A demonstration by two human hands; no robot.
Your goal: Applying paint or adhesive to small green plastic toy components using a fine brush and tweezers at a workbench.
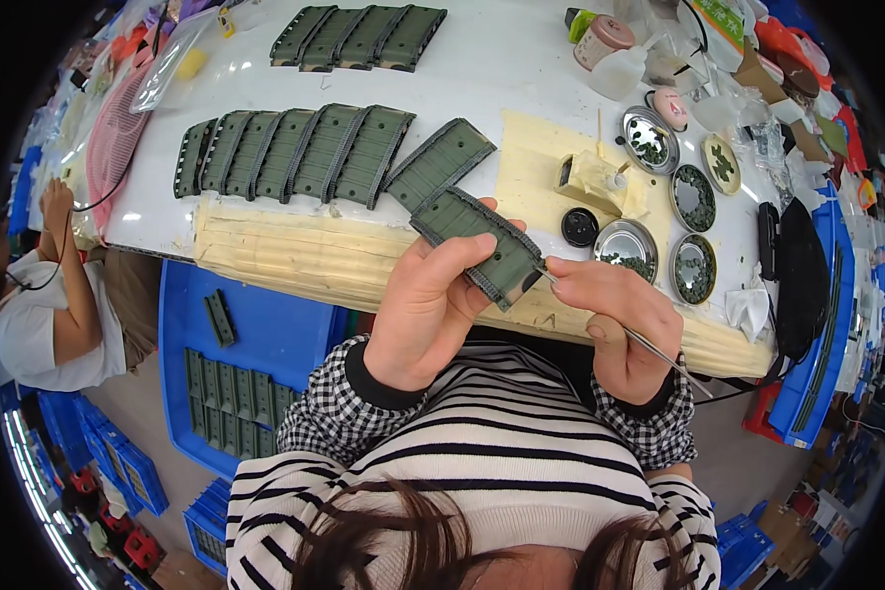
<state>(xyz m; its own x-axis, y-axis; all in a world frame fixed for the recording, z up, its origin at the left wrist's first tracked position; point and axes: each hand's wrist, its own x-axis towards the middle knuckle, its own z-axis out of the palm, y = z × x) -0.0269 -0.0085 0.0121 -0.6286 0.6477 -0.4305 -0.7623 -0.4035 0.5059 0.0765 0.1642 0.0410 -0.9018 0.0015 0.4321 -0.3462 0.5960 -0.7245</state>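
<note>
My left hand (428, 305) grips a dark green, ribbed plastic panel (477, 241) with a camouflage-patterned end, thumb on its face, and holds it tilted above the table's front edge. Closed around a thin metal tool (649, 344), my right hand (615, 320) brings the tip against the panel's right end. Whether the tool is a pair of tweezers or a single rod I cannot tell. Another green panel (441, 162) lies just behind the held one. To its left, several similar panels (295, 152) lie in an overlapping row.
More panels (359, 37) lie at the back. On the right are metal dishes (695, 267) of small dark green pieces, a wrapped block (600, 182) and a black round cap (579, 227). A blue bin (265, 285) with green parts stands below left. Another person (64, 295) sits far left.
</note>
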